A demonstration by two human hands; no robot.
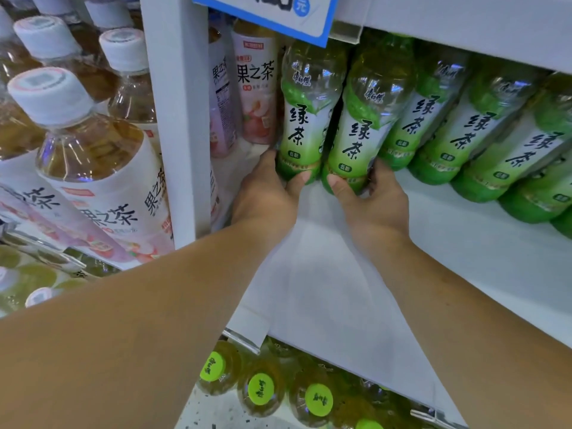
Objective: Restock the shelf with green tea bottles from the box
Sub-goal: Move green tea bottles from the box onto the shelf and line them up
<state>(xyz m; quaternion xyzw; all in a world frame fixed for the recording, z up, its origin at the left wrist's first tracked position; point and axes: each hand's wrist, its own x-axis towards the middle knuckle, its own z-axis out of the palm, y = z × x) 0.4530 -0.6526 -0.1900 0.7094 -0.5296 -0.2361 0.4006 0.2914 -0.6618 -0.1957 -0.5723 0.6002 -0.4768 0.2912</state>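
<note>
White shelf board (464,243) of a shop rack fills the middle of the view, and two green tea bottles stand on it near its left end, close to the white upright post (176,119). The left hand (266,187) grips the left green tea bottle (305,119) at its base, thumb across the front and fingers curled round the far side. The right hand (371,196) holds the right green tea bottle (362,125) in the same way, low on its base.

Both bottles stand with the long axis vertical, neck up, label towards the camera, and their sides touch or almost touch. Each label shows 绿茶 in big black brush letters, 康师傅 above, and a small green badge that seems to read 低糖. Their caps are hidden behind the blue price card (278,13), where only 元 is readable.

To the right, a row of green tea bottles (458,128) with the same label goes back along the shelf; the last ones are cut by the frame edge. Left of the held bottles are pink peach bottles (257,88) marked 果之茶, and the smaller print is too blurred to read. On the lower shelf, lime green caps (261,389) carry writing that I cannot make out.
</note>
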